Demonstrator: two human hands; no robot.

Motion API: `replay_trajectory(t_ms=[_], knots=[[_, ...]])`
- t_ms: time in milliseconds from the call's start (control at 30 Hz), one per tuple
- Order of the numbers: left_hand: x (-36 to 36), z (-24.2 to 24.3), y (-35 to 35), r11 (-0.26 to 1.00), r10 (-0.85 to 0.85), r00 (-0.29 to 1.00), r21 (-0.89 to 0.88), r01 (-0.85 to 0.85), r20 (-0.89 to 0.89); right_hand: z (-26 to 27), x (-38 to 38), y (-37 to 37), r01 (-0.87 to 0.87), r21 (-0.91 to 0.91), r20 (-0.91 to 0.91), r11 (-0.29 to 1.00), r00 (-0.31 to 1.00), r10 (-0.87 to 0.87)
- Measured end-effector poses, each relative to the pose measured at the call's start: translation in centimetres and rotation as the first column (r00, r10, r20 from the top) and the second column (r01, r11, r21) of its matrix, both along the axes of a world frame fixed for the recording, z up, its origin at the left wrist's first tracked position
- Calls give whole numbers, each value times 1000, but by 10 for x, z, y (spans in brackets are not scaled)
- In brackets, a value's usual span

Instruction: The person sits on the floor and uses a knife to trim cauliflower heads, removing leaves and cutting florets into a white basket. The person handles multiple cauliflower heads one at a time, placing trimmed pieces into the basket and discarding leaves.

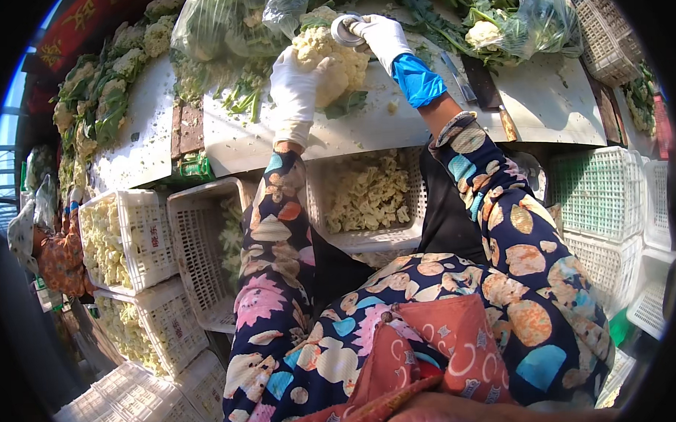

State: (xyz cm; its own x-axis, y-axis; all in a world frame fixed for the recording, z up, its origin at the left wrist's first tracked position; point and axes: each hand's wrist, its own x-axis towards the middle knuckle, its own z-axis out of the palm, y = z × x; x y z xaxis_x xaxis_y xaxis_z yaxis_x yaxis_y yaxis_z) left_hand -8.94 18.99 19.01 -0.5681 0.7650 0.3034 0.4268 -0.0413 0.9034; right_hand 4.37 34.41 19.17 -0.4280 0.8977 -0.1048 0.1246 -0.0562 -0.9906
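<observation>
My left hand [300, 81], in a white glove, grips the side of a cauliflower head [335, 60] at the near part of the white table. In my right hand [374, 37], also white-gloved with a blue plastic cuff, is a round metal tool [347, 31], held by the upper right of the head. Cut leaves and stalks [245, 94] lie left of my left hand. Below the table edge, between my knees, a white plastic crate [367, 240] holds cauliflower florets [371, 198].
Plastic bags of cauliflower [220, 25] stand at the back. Right of my right hand lie a knife [457, 75] and a wooden-handled cleaver [481, 86]. Stacked crates [149, 240] of florets stand left, more crates [597, 193] right. A co-worker [60, 254] is at the far left.
</observation>
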Motion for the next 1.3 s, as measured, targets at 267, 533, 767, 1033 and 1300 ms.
replay_trajectory(t_ms=[267,533,767,1033,1300], knots=[[-2,-2,1,992,80,939,-68,-108,-334,-35,47,42,233,-61,121,971,967,-225],[-13,-17,5,998,8,907,-46,-30,-422,8,0,16,-102,195,280,976,959,44],[16,12,5,987,39,879,-119,-108,-474,-2,20,55,-185,305,448,934,893,30],[8,7,-4,996,52,930,-43,-73,-365,19,-11,45,-113,234,219,966,974,60],[2,-8,7,990,82,920,-73,-119,-384,-17,57,92,68,34,250,997,965,-75]])
